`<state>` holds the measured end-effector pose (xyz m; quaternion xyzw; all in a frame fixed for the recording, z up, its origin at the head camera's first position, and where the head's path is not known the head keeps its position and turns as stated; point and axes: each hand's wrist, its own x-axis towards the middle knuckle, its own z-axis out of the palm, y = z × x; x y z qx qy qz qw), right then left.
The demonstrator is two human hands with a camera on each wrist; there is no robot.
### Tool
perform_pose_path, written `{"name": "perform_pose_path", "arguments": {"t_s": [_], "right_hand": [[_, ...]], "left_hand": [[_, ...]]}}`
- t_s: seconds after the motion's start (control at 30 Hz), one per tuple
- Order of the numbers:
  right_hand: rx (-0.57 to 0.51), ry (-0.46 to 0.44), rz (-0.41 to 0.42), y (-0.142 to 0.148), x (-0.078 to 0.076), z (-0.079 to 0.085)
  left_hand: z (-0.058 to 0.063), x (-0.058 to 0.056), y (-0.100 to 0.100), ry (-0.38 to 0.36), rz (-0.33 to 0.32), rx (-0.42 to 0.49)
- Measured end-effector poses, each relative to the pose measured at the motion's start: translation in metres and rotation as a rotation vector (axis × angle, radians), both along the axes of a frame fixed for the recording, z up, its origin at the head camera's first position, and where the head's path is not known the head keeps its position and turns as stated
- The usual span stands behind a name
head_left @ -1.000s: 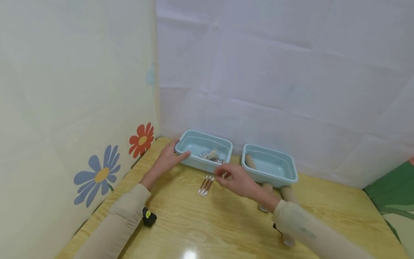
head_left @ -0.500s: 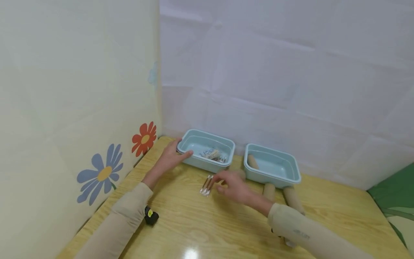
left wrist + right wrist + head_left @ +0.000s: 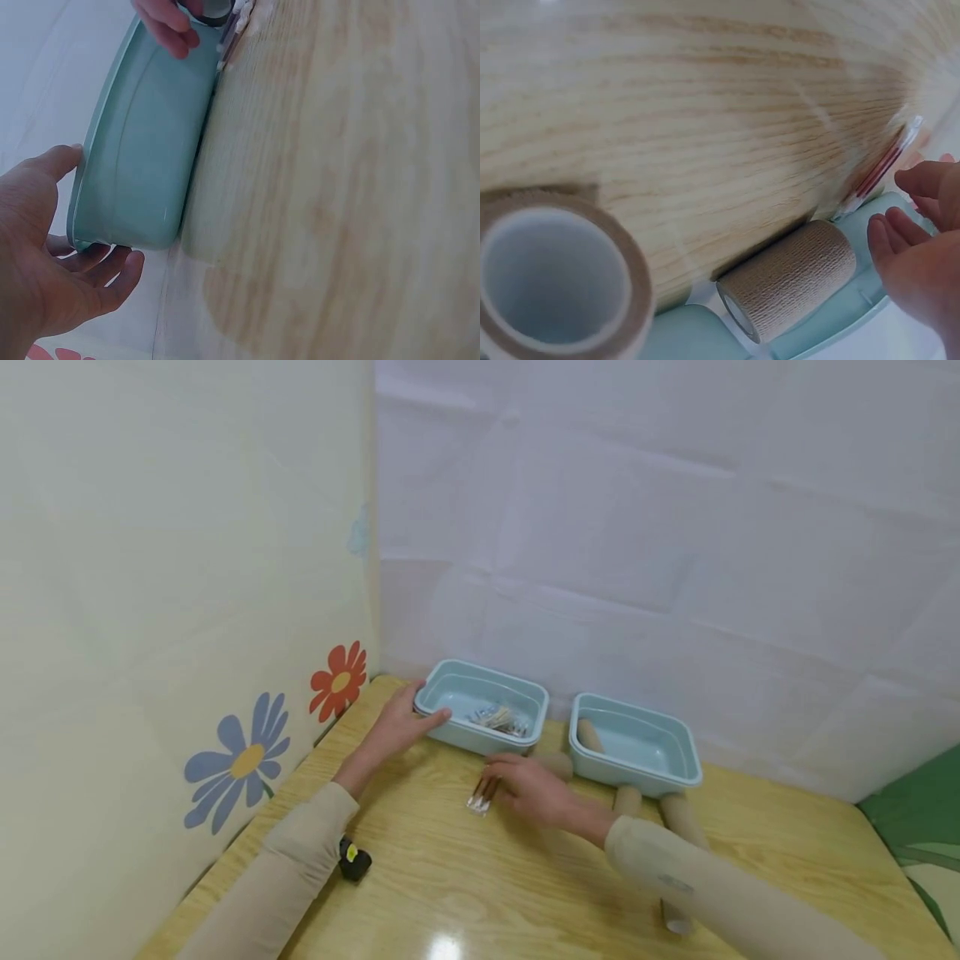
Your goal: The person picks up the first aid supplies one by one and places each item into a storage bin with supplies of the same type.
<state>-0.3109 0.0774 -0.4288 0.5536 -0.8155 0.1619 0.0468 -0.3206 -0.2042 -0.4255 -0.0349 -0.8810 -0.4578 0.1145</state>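
Observation:
My left hand holds the left end of a light blue plastic bin, thumb at the rim and fingers beneath it, as the left wrist view shows. Inside the bin lies a loose pile of cotton swabs. In front of it, on the table, are a few brown-shafted, white-tipped swabs in clear wrapping. Over these reaches my right hand, fingers loosely bent and covering their upper part in the head view. The right wrist view shows a gap between its fingertips and the wrapped swabs.
A second blue bin stands to the right with a tan bandage roll inside. More tan rolls lie on the table, one textured roll between the bins and others before the right bin. Walls border the table behind and left.
My right hand has moved left and slightly down, from beside the wrapped swabs to over them. The left hand stays on the bin. The head view has shifted slightly.

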Motion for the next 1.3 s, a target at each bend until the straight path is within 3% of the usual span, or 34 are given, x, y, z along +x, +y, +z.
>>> {"name": "perform_pose_path", "arguments": {"t_s": [0.27, 0.43, 0.77, 1.3], "right_hand": [[0.092, 0.128, 0.086, -0.0019, -0.002, -0.0039], [0.109, 0.156, 0.109, -0.0003, -0.0017, -0.0059], [0.109, 0.154, 0.12, 0.0051, -0.0056, -0.0078], [0.093, 0.091, 0.056, 0.0074, -0.0034, -0.0065]], "left_hand": [[0.001, 0.001, 0.002, 0.008, -0.006, 0.011], [0.0002, 0.0005, 0.0033, 0.019, -0.015, 0.014], [0.0027, 0.0011, 0.0051, 0.014, -0.022, 0.034], [0.0018, 0.001, 0.0075, -0.021, -0.016, 0.035]]}}
